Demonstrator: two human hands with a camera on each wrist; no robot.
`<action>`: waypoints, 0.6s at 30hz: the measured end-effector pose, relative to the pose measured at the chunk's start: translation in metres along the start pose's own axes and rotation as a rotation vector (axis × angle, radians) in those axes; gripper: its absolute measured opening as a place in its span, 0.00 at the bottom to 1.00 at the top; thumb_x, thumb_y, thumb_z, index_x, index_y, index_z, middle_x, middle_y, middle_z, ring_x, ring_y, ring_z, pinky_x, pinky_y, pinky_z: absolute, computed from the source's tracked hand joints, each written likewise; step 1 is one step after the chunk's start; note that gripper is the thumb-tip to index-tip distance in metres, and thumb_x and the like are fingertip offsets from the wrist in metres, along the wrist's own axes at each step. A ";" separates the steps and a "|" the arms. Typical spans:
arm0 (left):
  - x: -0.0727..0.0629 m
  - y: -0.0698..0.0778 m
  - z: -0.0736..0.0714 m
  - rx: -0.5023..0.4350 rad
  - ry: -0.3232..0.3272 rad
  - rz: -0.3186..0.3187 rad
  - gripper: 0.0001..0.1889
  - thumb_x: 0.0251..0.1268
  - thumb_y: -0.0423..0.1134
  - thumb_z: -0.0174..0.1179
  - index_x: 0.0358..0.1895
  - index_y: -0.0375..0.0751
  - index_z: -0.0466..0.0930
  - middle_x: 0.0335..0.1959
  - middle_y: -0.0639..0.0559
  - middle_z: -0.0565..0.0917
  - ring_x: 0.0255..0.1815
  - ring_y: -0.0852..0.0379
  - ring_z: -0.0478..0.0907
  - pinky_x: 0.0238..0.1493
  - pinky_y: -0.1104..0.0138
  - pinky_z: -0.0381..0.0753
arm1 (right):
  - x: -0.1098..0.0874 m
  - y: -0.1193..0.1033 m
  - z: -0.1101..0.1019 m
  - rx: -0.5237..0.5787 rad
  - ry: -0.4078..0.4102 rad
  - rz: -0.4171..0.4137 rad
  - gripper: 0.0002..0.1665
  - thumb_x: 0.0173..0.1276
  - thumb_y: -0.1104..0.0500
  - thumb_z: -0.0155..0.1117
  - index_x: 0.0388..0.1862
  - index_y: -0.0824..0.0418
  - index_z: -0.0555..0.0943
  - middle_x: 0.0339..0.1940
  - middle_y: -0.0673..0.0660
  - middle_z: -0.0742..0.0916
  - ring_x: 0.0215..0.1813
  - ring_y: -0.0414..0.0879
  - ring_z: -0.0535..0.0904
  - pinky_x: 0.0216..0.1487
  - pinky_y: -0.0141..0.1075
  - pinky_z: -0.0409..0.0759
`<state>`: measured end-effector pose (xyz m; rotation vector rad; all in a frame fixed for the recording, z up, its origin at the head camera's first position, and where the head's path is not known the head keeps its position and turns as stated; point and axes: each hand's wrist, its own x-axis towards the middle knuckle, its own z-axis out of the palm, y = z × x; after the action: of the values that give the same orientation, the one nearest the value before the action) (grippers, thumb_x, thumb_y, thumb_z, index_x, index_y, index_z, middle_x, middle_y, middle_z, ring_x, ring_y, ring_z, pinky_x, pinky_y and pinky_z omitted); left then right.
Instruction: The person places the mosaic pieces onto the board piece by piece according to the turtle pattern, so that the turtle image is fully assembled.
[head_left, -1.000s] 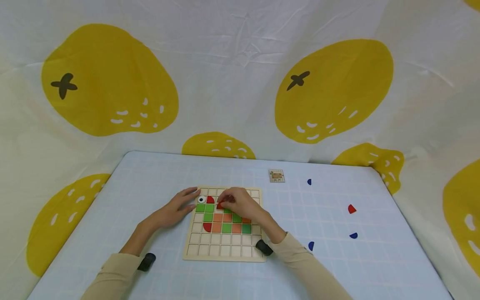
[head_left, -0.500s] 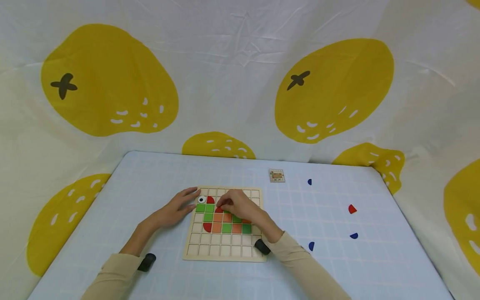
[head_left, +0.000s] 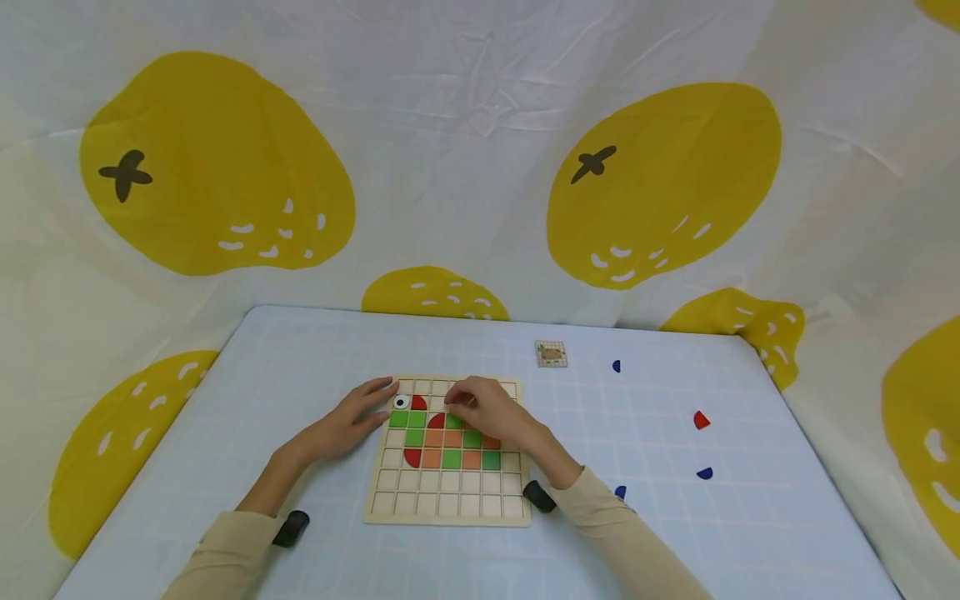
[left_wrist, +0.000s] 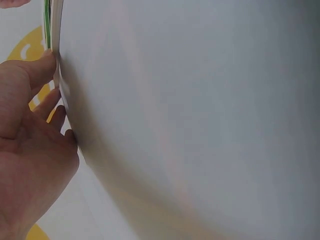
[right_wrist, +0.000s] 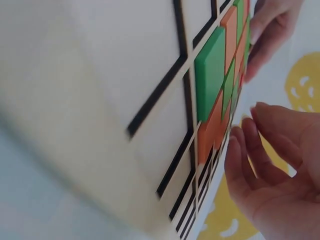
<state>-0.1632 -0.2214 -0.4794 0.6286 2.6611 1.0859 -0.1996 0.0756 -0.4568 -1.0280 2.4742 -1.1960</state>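
A wooden grid board point(head_left: 450, 504) lies on the table, partly filled with green and orange squares, a white eye disc point(head_left: 401, 402) and several red rounded pieces. My left hand point(head_left: 352, 423) rests at the board's left edge; its thumb and fingertips touch that edge in the left wrist view. Over the upper middle of the board is my right hand point(head_left: 489, 415), fingers loosely bent, with nothing showing between thumb and fingertips in the right wrist view. Just left of its fingertips, a red quarter-round piece point(head_left: 436, 422) sits in a cell beside a green square point(head_left: 453, 422).
Behind the board lies a small picture card point(head_left: 551, 354). On the right of the table are a loose red piece point(head_left: 701, 420) and blue half-rounds point(head_left: 617, 366), one of them close to the right sleeve point(head_left: 622, 529). A patterned cloth point(head_left: 450, 167) hangs behind.
My right hand has lowered the red quarter-round piece into a cell, let it go and drawn back slightly to the right. The left hand has stayed at the board's edge.
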 end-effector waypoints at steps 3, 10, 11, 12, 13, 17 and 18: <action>0.000 -0.001 0.000 0.001 0.003 0.008 0.28 0.80 0.35 0.55 0.78 0.31 0.62 0.79 0.31 0.58 0.79 0.28 0.51 0.74 0.34 0.54 | -0.004 0.005 -0.005 -0.002 0.029 0.015 0.08 0.76 0.66 0.62 0.48 0.67 0.85 0.44 0.56 0.87 0.46 0.47 0.83 0.50 0.37 0.83; 0.000 0.001 0.000 0.004 0.012 0.006 0.28 0.80 0.35 0.55 0.78 0.31 0.62 0.79 0.31 0.58 0.79 0.28 0.51 0.74 0.34 0.55 | -0.016 0.013 -0.017 0.010 0.102 0.069 0.07 0.75 0.66 0.63 0.47 0.66 0.85 0.45 0.56 0.87 0.48 0.49 0.84 0.51 0.39 0.84; 0.000 0.002 0.000 0.004 0.013 0.008 0.28 0.80 0.35 0.55 0.77 0.31 0.62 0.79 0.31 0.58 0.79 0.28 0.51 0.74 0.34 0.55 | -0.018 0.014 -0.018 0.011 0.109 0.077 0.07 0.75 0.66 0.64 0.47 0.66 0.85 0.45 0.56 0.87 0.49 0.49 0.84 0.52 0.38 0.84; 0.000 0.002 0.000 0.003 0.013 0.010 0.28 0.80 0.35 0.55 0.77 0.31 0.63 0.79 0.31 0.58 0.79 0.28 0.52 0.74 0.34 0.55 | -0.020 0.015 -0.020 0.013 0.117 0.081 0.07 0.75 0.66 0.64 0.47 0.66 0.85 0.45 0.56 0.87 0.49 0.49 0.84 0.52 0.38 0.84; 0.000 0.003 0.000 0.002 0.014 0.010 0.28 0.80 0.35 0.55 0.77 0.31 0.63 0.79 0.31 0.58 0.79 0.28 0.52 0.74 0.34 0.55 | -0.022 0.017 -0.022 0.015 0.126 0.083 0.07 0.75 0.66 0.64 0.48 0.66 0.85 0.46 0.56 0.87 0.50 0.49 0.84 0.52 0.37 0.84; -0.001 0.003 0.000 0.012 0.014 0.011 0.28 0.80 0.35 0.55 0.77 0.30 0.63 0.79 0.30 0.59 0.79 0.28 0.52 0.73 0.34 0.56 | -0.030 0.023 -0.029 0.011 0.168 0.087 0.08 0.74 0.65 0.65 0.49 0.66 0.85 0.47 0.56 0.87 0.51 0.50 0.84 0.53 0.40 0.84; -0.001 0.003 0.000 0.013 0.014 0.010 0.28 0.80 0.35 0.55 0.77 0.30 0.63 0.79 0.30 0.59 0.79 0.28 0.52 0.73 0.34 0.56 | -0.032 0.024 -0.031 0.005 0.182 0.082 0.08 0.74 0.65 0.66 0.49 0.66 0.85 0.47 0.57 0.87 0.51 0.51 0.84 0.53 0.41 0.84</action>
<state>-0.1616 -0.2197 -0.4777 0.6404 2.6820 1.0804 -0.2020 0.1260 -0.4585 -0.8409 2.6194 -1.3238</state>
